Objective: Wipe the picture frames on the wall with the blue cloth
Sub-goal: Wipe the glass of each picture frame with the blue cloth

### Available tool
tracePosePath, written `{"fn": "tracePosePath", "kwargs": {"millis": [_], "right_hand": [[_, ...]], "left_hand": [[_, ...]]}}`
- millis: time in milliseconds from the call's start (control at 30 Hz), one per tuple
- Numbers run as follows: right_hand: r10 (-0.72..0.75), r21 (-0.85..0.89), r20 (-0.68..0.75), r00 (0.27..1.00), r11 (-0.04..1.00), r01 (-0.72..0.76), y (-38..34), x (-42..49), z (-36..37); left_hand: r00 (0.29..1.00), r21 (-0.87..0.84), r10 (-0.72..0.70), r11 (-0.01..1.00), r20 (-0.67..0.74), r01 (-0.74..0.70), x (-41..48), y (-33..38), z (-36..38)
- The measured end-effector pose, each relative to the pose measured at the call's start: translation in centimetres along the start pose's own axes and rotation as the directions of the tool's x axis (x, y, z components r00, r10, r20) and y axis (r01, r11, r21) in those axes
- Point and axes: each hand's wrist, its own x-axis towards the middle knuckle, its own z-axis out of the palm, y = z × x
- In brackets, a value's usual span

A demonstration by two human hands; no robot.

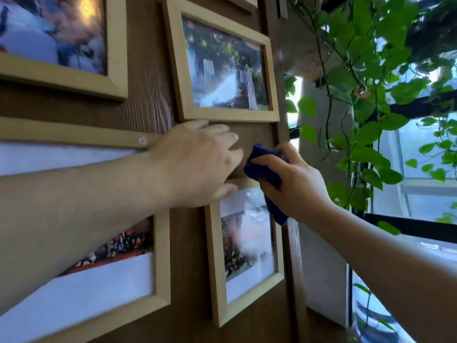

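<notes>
Several light wooden picture frames hang on a dark wood wall. My right hand (291,181) grips a bunched dark blue cloth (264,167) and holds it at the top right corner of the small lower frame (217,268). My left hand (197,162) lies flat with fingers spread on the wall, its thumb on the top left of that same frame. Just above both hands hangs the upper middle frame (178,70). A large frame (160,256) at the lower left is partly hidden by my left forearm. Another frame (116,45) hangs at the upper left.
The wooden wall (148,95) ends just right of my hands. Beyond its edge hang trailing green vines (366,125) in front of a window (420,194) with black bars. A white ledge (321,280) sits below the plant.
</notes>
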Motion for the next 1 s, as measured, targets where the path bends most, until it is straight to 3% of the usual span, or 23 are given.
{"fn": "tracePosePath", "kwargs": {"millis": [67,367,567,833,1000], "right_hand": [[0.010,0.034,0.010,1.000,0.999,-0.010,-0.6,-1.1,0.5],[0.015,0.186,0.029,0.999,0.982,-0.020,-3.6,-3.4,2.0],[-0.106,0.172,0.108,0.988,0.981,0.086,-3.7,-5.5,2.9],[0.152,-0.014,0.128,0.980,0.988,-0.152,1.6,-7.8,3.6],[0.082,0.110,0.111,0.990,0.989,-0.094,-0.4,-7.4,3.6]], "left_hand": [[0.999,-0.072,0.030,0.997,0.036,-0.027,-0.2,0.9,0.5],[0.992,-0.050,0.014,0.999,0.126,-0.008,-0.4,1.9,4.6],[0.992,-0.048,0.039,0.998,0.116,-0.034,-0.7,1.9,5.2],[0.987,-0.053,0.047,0.998,0.153,-0.039,-0.3,2.2,5.1],[0.986,-0.061,0.038,0.998,0.163,-0.029,-0.3,2.4,5.2]]}}
